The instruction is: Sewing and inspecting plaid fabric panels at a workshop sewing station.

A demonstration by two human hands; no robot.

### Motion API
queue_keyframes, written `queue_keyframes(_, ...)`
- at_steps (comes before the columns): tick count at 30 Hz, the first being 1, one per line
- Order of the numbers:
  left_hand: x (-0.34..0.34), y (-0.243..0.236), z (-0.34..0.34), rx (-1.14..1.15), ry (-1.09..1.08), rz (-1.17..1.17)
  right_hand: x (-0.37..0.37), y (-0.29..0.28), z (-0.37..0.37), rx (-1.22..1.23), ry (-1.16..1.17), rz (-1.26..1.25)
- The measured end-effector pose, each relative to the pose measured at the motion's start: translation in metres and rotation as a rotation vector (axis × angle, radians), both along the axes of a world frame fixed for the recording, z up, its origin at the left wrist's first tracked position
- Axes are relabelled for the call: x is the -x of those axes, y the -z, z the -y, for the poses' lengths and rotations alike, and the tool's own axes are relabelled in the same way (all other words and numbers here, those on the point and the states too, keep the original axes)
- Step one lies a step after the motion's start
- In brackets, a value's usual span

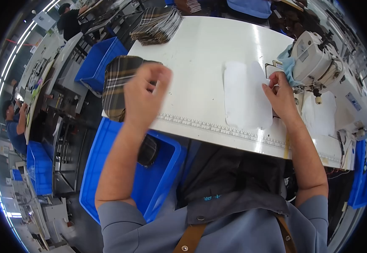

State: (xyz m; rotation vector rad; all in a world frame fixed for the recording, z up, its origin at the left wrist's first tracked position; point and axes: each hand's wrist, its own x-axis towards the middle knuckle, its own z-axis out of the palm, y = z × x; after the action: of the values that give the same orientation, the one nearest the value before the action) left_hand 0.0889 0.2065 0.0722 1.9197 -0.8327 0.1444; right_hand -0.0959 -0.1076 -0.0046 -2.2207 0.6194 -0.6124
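Note:
My left hand (143, 95), smeared by motion with its fingers curled, is above the right side of a pile of dark plaid fabric pieces (115, 90) at the table's left edge. Whether it holds anything cannot be made out. My right hand (281, 98) is beside the sewing machine (312, 57), its fingers bent inward; what they hold, if anything, is hidden. Close to its fingertips is a small dark-edged flat piece (272, 69). A white sheet with rounded corners (244, 97) lies just left of that hand.
The white table (200, 63) has a ruler strip (208, 125) along its near edge. More plaid pieces (157, 25) are stacked at the far left. Below the left edge stands a blue bin (160, 189) with a dark piece inside. Light blue cloth (289, 67) hangs by the machine.

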Motion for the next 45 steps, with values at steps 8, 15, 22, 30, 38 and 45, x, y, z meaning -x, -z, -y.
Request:
queue_keyframes(8, -0.222, -0.018, 0.076, -0.716, -0.394, 0.235, 0.004, -0.021, -0.039, 0.344, -0.222, 0.138)
queue_keyframes(15, -0.209, -0.003, 0.177, -1.318, -0.460, 0.435, 0.002, -0.023, -0.024, 0.410, -0.309, 0.146)
queue_keyframes(22, -0.238, 0.021, 0.180, -1.119, -0.513, 0.450, 0.004, -0.027, -0.023, 0.456, -0.410, 0.171)
queue_keyframes(30, -0.174, -0.020, 0.123, -0.884, -0.418, 0.515, 0.005, -0.025, -0.021, 0.488, -0.395, 0.193)
queue_keyframes(38, 0.007, -0.112, 0.050, -0.229, -0.085, 0.543, 0.025, -0.044, -0.046, 0.053, -0.483, 0.204)
queue_keyframes(45, 0.177, -0.077, 0.045, 0.153, 0.480, -0.100, 0.072, -0.037, -0.086, -0.715, -0.375, 0.709)
